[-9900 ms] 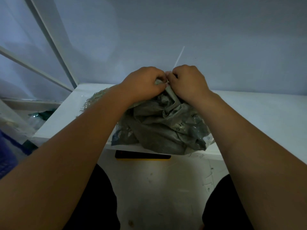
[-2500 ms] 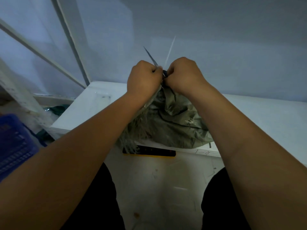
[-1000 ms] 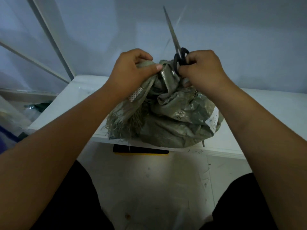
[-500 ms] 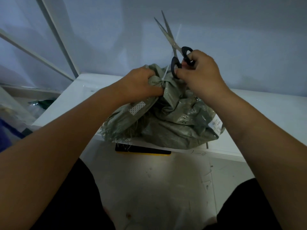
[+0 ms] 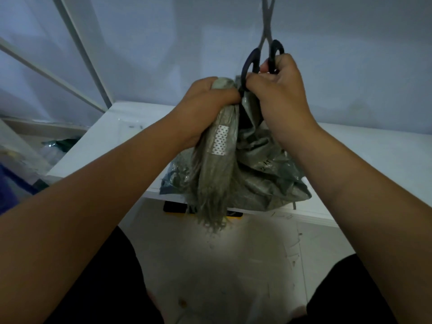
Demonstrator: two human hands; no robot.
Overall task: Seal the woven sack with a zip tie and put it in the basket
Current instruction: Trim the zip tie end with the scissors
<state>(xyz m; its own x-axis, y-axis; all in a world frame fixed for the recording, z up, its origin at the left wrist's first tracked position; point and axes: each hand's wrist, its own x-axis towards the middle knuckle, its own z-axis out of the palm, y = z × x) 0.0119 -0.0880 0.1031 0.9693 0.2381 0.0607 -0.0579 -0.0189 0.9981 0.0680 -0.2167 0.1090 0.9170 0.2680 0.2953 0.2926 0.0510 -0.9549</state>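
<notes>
A grey-green woven sack (image 5: 261,176) sits at the front edge of a white table (image 5: 364,155). Its gathered neck is bunched upward, and a frayed flap with a white dotted patch (image 5: 221,143) hangs down over the table edge. My left hand (image 5: 205,106) is closed around the sack's neck. My right hand (image 5: 278,90) holds black-handled scissors (image 5: 266,52), their blades pointing up and out of the frame's top. It also presses against the neck. The zip tie is hidden between my hands.
A blue basket's corner (image 5: 9,183) shows at the far left, below the table. A dark flat object with a yellow edge (image 5: 177,208) lies under the table's front edge. A white frame (image 5: 81,52) stands at the back left, with a wall behind.
My hands have lifted the sack's neck higher and closer together. The frayed flap now hangs straight down over the edge. The scissor blades have swung up, more nearly shut.
</notes>
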